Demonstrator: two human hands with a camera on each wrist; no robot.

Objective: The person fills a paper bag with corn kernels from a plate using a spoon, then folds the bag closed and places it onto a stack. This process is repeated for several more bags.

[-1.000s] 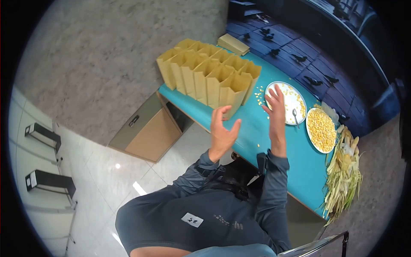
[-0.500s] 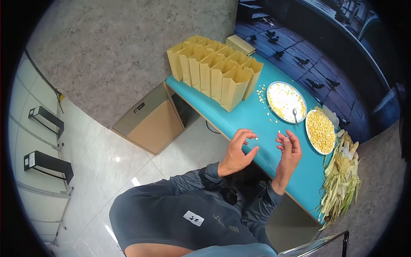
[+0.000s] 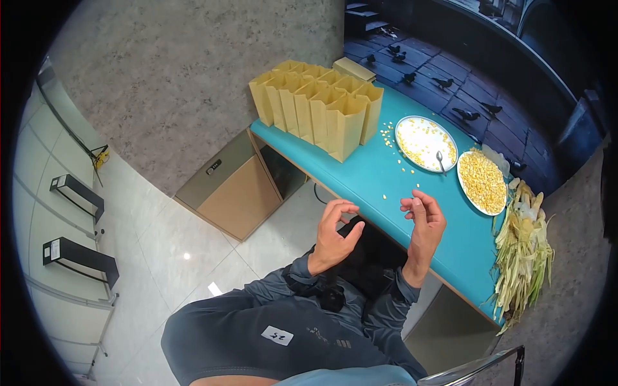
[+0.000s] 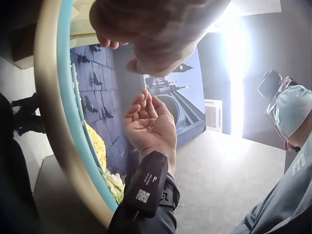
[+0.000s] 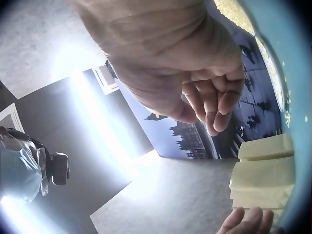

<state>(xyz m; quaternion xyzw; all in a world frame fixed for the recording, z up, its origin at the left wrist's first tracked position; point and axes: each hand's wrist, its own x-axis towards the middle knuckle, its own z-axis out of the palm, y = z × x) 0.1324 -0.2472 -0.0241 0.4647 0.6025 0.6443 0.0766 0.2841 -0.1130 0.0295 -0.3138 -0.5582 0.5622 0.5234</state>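
Loosely bent and empty, my left hand (image 3: 333, 238) hovers by the table's front edge, below the rows of open paper bags (image 3: 344, 128). My right hand (image 3: 426, 235) is held a little to its right over the edge, with nothing visible in its fingers. In the left wrist view, the right hand (image 4: 153, 124) shows its palm with softly bent fingers. Between the hands is a gap. A white plate (image 3: 421, 138) with scattered corn kernels and a spoon (image 3: 440, 161) lies beyond the right hand, beside a plate heaped with kernels (image 3: 483, 183).
Loose kernels (image 3: 387, 134) dot the teal table (image 3: 351, 183) near the plate. Corn husks (image 3: 523, 257) hang over the table's right end. Folded paper bags (image 3: 354, 69) lie behind the standing ones. A cabinet (image 3: 235, 193) stands below at the left.
Both hands have come down toward the body; the right one has left the area over the white plate and is now at the table's front edge. The head view has shifted slightly.
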